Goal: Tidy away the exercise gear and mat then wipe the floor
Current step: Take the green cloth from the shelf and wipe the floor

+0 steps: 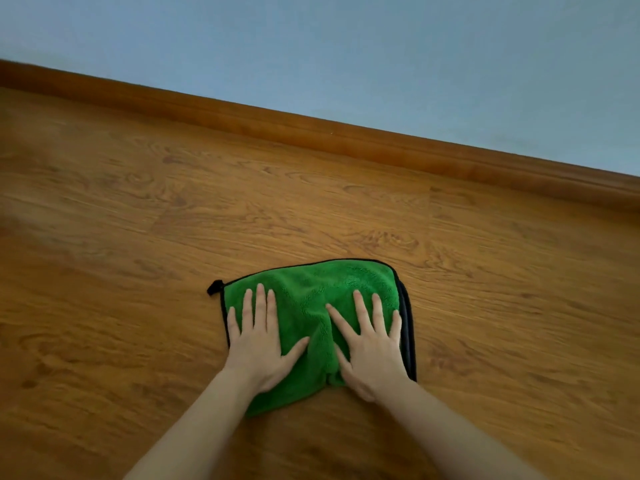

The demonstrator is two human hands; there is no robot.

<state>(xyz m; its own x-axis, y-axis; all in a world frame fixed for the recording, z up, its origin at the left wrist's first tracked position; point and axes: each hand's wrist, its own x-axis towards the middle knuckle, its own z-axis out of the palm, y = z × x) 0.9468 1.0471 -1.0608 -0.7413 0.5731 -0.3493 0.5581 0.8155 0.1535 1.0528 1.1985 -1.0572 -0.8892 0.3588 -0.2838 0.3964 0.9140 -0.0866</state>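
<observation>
A green microfibre cloth (pixel 308 289) with a black hem and a small black loop at its left corner lies flat on the wooden floor (pixel 138 237). My left hand (pixel 258 337) presses palm-down on the cloth's left half, fingers spread. My right hand (pixel 369 344) presses palm-down on its right half, fingers spread too. Neither hand grips the cloth; both lie flat on top. A fold runs up the cloth between my thumbs. No exercise gear or mat is in view.
A wooden skirting board (pixel 311 129) runs diagonally across the view beyond the cloth, below a pale blue wall (pixel 346 46). Bare floorboards stretch to the left, right and front of the cloth.
</observation>
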